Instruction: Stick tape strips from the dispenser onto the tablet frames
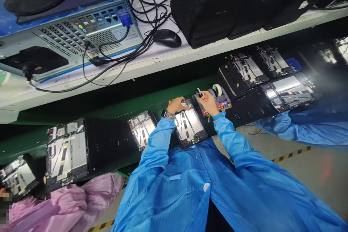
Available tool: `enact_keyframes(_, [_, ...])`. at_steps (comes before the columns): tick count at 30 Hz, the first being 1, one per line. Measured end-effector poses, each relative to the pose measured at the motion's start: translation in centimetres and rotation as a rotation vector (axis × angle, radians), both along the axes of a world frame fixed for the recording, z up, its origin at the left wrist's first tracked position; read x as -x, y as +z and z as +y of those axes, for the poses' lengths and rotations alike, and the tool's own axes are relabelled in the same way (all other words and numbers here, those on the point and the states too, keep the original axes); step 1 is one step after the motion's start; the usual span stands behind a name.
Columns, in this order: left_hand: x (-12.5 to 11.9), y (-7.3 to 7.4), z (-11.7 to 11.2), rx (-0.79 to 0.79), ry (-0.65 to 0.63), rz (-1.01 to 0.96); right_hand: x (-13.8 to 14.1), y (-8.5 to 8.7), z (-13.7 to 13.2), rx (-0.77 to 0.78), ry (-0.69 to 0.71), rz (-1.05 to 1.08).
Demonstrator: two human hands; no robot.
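Fingertips of a worker's right hand [208, 102] pinch a slim white-and-dark item [199, 91], too small to identify, over a grey dispenser [223, 99] with lit red digits. The left hand [176, 105] lies across the top edge of an opened tablet [191, 122] directly before the worker; whether its fingers clamp the device cannot be told. With the tablet's internals laid bare and no cover fitted, work on it appears unfinished; which steps are done under the hand is hidden. A roll of white tape [219, 89] stands by the dispenser, which crowds the tablet's right side, while the left sleeve [159, 141] partly covers a neighbouring tablet [141, 127]. More opened tablets line the bench, a co-worker's pink sleeve [72, 197] at one, below a shelf bearing a computer tower [95, 30] and a black mouse [167, 38].
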State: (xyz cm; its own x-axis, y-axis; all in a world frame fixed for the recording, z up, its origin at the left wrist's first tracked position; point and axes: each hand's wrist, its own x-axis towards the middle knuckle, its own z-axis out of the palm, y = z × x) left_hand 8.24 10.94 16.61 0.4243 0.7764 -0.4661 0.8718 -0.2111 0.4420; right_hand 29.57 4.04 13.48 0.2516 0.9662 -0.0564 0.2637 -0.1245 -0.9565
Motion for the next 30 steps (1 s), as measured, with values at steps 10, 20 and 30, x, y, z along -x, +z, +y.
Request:
enact_keyframes(10, [9.1, 1.8, -1.1, -0.205, 0.314, -0.478, 7.7, 2.9, -2.6, -0.081, 0.576, -0.242])
enact_keyframes(20, [9.5, -5.3, -11.1, -0.1, 0.771, -0.744, 10.4, 1.8, 1.2, -0.124, 0.778, -0.26])
enact_keyframes(30, [7.9, -6.9, -10.6, -0.044, 0.832, -0.843, 11.7, 2.0, 2.5, -0.169, 0.855, -0.356])
